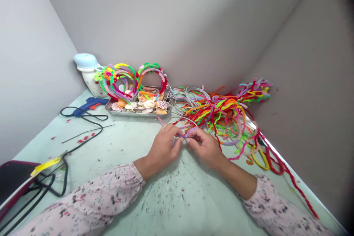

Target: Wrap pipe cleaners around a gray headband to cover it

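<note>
My left hand (163,144) and my right hand (204,145) meet over the middle of the pale green table (116,155). Both pinch a thin grey headband (181,117) with a purple pipe cleaner (190,132) wound on it between the fingertips. The headband's arc curves away from my fingers toward the back. Just right of my right hand lies a big tangle of coloured pipe cleaners (226,118). Both forearms wear speckled pink sleeves.
A metal tray (138,113) of seashells stands at the back with several decorated headbands (129,77) leaning in it. A blue glue gun (90,105) and its black cord (83,132) lie at the left. A white-and-blue container (88,72) stands in the corner. Walls close three sides.
</note>
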Demonstrator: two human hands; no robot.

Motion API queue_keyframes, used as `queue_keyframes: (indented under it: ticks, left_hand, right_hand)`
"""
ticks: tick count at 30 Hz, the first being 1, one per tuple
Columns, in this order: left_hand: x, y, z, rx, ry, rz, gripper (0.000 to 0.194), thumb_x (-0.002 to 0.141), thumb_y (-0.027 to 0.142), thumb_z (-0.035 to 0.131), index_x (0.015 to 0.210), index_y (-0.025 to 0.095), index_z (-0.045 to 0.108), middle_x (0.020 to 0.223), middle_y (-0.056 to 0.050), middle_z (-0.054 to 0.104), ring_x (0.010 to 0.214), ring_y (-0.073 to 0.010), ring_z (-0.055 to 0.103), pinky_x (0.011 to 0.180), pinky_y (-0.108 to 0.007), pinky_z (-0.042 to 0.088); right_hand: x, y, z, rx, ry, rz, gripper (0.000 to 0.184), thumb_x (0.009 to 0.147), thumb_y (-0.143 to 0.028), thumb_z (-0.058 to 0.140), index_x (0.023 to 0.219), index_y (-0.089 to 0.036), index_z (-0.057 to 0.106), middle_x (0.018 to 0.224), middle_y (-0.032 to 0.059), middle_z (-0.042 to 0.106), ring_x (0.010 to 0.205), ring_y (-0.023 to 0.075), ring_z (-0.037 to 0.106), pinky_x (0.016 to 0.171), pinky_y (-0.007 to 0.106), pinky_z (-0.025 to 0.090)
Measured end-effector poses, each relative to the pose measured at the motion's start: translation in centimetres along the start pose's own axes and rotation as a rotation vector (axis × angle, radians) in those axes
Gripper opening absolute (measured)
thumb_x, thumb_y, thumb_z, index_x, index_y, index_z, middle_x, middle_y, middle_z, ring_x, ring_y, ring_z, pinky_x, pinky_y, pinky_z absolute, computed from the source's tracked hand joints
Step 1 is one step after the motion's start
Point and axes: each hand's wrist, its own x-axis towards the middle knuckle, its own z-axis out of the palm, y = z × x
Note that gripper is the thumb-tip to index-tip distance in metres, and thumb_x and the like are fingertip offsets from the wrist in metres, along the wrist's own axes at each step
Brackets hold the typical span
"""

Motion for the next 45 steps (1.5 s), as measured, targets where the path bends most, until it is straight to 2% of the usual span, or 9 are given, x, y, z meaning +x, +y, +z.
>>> queue_keyframes:
  ticks: [4,7,12,19,29,36,45]
  left_hand:
    - [0.04,0.08,0.04,-0.013,0.009,-0.011,0.009,0.083,0.012,0.054,0.090,0.018,0.055,0.088,-0.005,0.058,0.087,-0.0207,0.053,0.077,-0.034,0.042]
    - [0.06,0.10,0.07,-0.018,0.011,-0.018,0.008,0.083,0.012,0.054,0.090,0.018,0.055,0.088,-0.005,0.057,0.087,-0.0203,0.053,0.077,-0.034,0.042]
    - [0.02,0.15,0.10,-0.032,0.021,-0.026,0.007,0.084,0.014,0.054,0.090,0.018,0.055,0.088,-0.005,0.057,0.086,-0.0200,0.052,0.076,-0.034,0.042]
    - [0.07,0.04,0.13,-0.010,0.011,-0.003,0.007,0.085,0.014,0.053,0.090,0.017,0.055,0.088,-0.006,0.057,0.087,-0.0203,0.052,0.077,-0.033,0.042]
    - [0.03,0.02,0.03,0.041,-0.015,0.039,0.008,0.086,0.014,0.051,0.092,0.017,0.054,0.091,-0.007,0.057,0.088,-0.0214,0.050,0.078,-0.035,0.042]
    - [0.07,0.12,0.03,0.013,0.010,0.021,0.006,0.086,0.014,0.052,0.090,0.017,0.054,0.089,-0.006,0.057,0.087,-0.0204,0.051,0.078,-0.035,0.042]
    - [-0.01,0.09,0.18,0.029,-0.001,0.031,0.008,0.085,0.013,0.052,0.091,0.017,0.054,0.090,-0.007,0.057,0.089,-0.0214,0.051,0.079,-0.036,0.042]
  right_hand:
    - [0.14,-0.28,0.00,0.003,0.011,-0.024,0.006,0.084,-0.026,0.058,0.085,-0.021,0.060,0.080,0.0004,0.062,0.073,0.0142,0.058,0.067,0.027,0.048]
    - [0.17,-0.15,-0.03,0.016,0.006,-0.007,0.006,0.085,-0.027,0.057,0.085,-0.021,0.059,0.076,-0.0005,0.061,0.069,0.0136,0.058,0.064,0.026,0.048]
    - [0.21,0.13,-0.01,0.070,-0.003,-0.005,0.008,0.084,-0.028,0.058,0.086,-0.021,0.061,0.084,0.0019,0.063,0.073,0.0149,0.060,0.064,0.027,0.050]
    - [0.20,-0.25,0.04,0.074,0.005,0.031,0.006,0.083,-0.026,0.059,0.081,-0.020,0.058,0.073,-0.0018,0.058,0.064,0.0118,0.056,0.060,0.025,0.047]
    - [0.14,-0.48,-0.14,0.175,-0.029,0.113,0.009,0.081,-0.028,0.060,0.080,-0.019,0.057,0.074,-0.0023,0.057,0.060,0.0110,0.059,0.058,0.025,0.048]
    - [0.26,-0.21,-0.17,0.157,-0.030,0.092,0.009,0.082,-0.028,0.060,0.082,-0.020,0.058,0.075,-0.0012,0.057,0.067,0.0119,0.057,0.062,0.025,0.049]
    - [0.20,-0.32,-0.11,0.209,-0.035,0.118,0.007,0.081,-0.027,0.060,0.082,-0.020,0.058,0.073,-0.0026,0.058,0.062,0.0110,0.059,0.060,0.025,0.049]
